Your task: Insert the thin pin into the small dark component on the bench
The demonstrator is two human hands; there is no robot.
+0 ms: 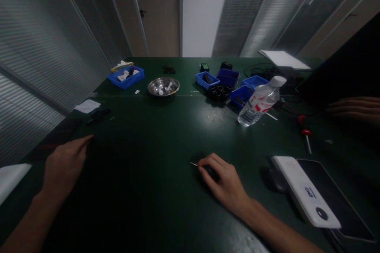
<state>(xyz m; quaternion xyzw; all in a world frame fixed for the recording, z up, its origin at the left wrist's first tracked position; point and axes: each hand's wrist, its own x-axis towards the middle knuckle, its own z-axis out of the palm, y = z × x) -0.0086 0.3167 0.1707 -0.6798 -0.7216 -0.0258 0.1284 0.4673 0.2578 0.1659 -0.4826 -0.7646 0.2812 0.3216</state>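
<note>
My right hand rests on the dark green table, its fingers closed round a black-handled screwdriver. The thin metal shaft sticks out to the left past my fingertips, and the palm hides part of the handle. On the left side, my left hand lies low over the table with the index finger stretched forward and nothing visible in it. Just beyond that fingertip are small black parts, too dark to make out, and a piece of white paper.
A water bottle stands tilted in view at the right. Behind it are blue bins; a metal bowl sits farther left. A white device lies beside a phone. Another person's hand is near a red screwdriver.
</note>
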